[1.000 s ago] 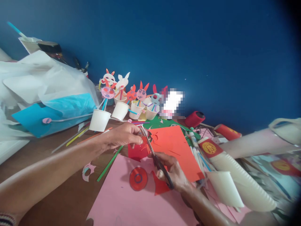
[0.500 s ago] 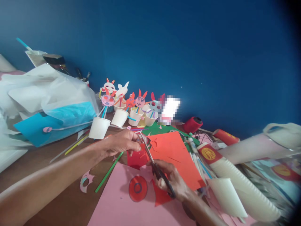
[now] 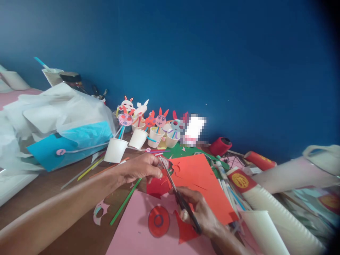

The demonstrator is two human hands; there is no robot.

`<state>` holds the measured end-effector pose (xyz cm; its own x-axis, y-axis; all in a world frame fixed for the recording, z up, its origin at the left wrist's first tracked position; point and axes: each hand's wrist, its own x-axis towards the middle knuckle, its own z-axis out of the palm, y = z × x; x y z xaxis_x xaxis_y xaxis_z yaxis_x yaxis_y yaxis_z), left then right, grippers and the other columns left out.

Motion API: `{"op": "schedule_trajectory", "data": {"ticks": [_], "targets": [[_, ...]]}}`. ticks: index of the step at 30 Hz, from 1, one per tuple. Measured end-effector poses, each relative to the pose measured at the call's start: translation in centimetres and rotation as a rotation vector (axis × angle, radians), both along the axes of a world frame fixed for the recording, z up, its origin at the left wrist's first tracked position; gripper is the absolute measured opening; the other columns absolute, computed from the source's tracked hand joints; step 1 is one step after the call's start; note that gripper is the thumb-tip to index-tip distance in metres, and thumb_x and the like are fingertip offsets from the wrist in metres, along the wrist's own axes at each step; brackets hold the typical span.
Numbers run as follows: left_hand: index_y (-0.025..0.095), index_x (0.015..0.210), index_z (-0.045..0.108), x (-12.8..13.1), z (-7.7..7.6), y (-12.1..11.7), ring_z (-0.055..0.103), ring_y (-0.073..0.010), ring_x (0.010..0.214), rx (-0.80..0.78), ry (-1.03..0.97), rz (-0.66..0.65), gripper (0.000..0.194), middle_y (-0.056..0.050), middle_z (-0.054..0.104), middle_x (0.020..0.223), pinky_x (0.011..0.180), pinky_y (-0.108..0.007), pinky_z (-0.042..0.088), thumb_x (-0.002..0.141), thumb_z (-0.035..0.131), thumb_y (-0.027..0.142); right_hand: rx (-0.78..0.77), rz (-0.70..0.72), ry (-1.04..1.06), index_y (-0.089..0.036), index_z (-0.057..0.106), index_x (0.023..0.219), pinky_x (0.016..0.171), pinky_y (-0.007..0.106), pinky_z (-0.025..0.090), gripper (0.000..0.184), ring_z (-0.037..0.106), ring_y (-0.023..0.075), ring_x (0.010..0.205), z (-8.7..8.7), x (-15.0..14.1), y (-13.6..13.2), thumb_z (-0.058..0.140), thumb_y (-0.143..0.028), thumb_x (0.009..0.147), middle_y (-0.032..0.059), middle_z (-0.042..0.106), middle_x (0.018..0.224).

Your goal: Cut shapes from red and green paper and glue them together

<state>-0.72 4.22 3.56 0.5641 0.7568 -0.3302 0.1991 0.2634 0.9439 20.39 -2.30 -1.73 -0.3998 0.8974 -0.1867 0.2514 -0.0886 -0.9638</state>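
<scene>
My right hand is wrapped around the black handles of a pair of scissors, blades pointing away and slightly left. My left hand is closed in a pinch beside the blade tips. A thin white strip pokes out past its fingers at the tips; the fingers hide most of it. Below the blades, a red paper disc with a drawn ring lies on a pink sheet. A curved red scrap is partly under my right hand. Orange-red paper and darker red paper lie beyond.
White paper cups holding rabbit-faced paper figures stand along the blue wall. A plastic bag with blue paper fills the left. Rightward are stacked cups, a red spool and markers. A green strip lies beside a cut-out scrap.
The view has tilted upward, so everything sits lower in the picture. Both hands keep nearly the same pose, the scissors' tips staying beside my left fingers.
</scene>
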Motion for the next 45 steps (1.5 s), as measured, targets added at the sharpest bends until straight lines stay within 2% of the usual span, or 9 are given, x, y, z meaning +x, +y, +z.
{"op": "schedule_trajectory", "data": {"ticks": [7,12,17,20,26,34,38,45], "targets": [[0.015,0.07,0.06,0.3,0.5,-0.6,0.042,-0.0051,0.047,-0.071,-0.083,0.061,0.009,0.004,0.051,0.055,0.046,-0.018,0.032,0.066,0.061,0.022,-0.002,-0.072,0.061,-0.014,0.062,0.09,0.05,0.023,0.036,0.039,0.043,0.0106,0.053,0.6,-0.3,-0.1,0.063,-0.027,0.053,-0.0015,0.048,0.062],[0.014,0.067,0.057,0.9,-0.6,-0.8,0.046,-0.0057,0.048,-0.074,-0.21,0.082,0.011,0.004,0.051,0.058,0.052,-0.021,0.036,0.068,0.06,0.025,0.017,-0.085,0.095,-0.014,0.061,0.094,0.049,0.022,0.034,0.044,0.04,0.0098,0.052,0.2,-0.2,-0.1,0.065,-0.035,0.055,-0.0023,0.047,0.06],[0.013,0.068,0.055,1.4,-1.3,-0.9,0.047,-0.0063,0.049,-0.104,-0.243,0.158,0.011,0.003,0.052,0.062,0.053,-0.023,0.038,0.068,0.06,0.024,0.053,-0.074,0.09,-0.014,0.061,0.092,0.049,0.022,0.034,0.042,0.04,0.0097,0.052,0.0,-0.1,-0.1,0.065,-0.037,0.057,-0.0022,0.047,0.059],[0.013,0.066,0.054,1.5,-1.4,-0.7,0.047,-0.0067,0.05,-0.039,-0.213,0.19,0.011,0.003,0.052,0.059,0.053,-0.023,0.038,0.067,0.06,0.022,0.023,-0.073,0.092,-0.015,0.06,0.096,0.049,0.022,0.037,0.046,0.041,0.0099,0.052,0.2,-0.2,-0.1,0.066,-0.038,0.057,-0.0023,0.047,0.059],[0.013,0.061,0.056,1.4,-0.9,-0.7,0.047,-0.0076,0.05,0.141,-0.036,0.199,0.007,0.003,0.052,0.053,0.054,-0.023,0.036,0.066,0.057,0.018,0.04,-0.029,0.068,-0.018,0.06,0.096,0.047,0.023,0.038,0.047,0.043,0.0112,0.052,0.4,-0.2,-0.3,0.063,-0.047,0.059,-0.001,0.047,0.061],[0.014,0.065,0.058,1.0,-1.1,-0.6,0.044,-0.0054,0.048,0.072,-0.108,0.109,0.004,0.005,0.049,0.056,0.052,-0.021,0.037,0.067,0.055,0.016,0.007,-0.029,0.052,-0.016,0.062,0.091,0.05,0.023,0.039,0.042,0.044,0.0101,0.05,0.8,-0.3,-0.3,0.065,-0.039,0.057,-0.002,0.048,0.061],[0.014,0.068,0.059,0.8,-1.2,-0.5,0.045,-0.0061,0.049,0.064,-0.094,0.111,0.005,0.004,0.052,0.058,0.052,-0.021,0.036,0.067,0.056,0.018,-0.006,-0.044,0.048,-0.016,0.063,0.09,0.049,0.024,0.038,0.042,0.045,0.0102,0.049,0.9,-0.4,-0.3,0.065,-0.04,0.056,-0.0025,0.048,0.06],[0.013,0.066,0.059,0.6,-0.6,-0.6,0.045,-0.0065,0.049,0.036,-0.088,0.096,0.007,0.003,0.052,0.057,0.052,-0.021,0.035,0.067,0.057,0.019,-0.028,-0.058,0.078,-0.017,0.064,0.087,0.046,0.022,0.035,0.04,0.042,0.009,0.047,0.9,-0.4,-0.4,0.066,-0.039,0.054,-0.0032,0.048,0.057]]}}
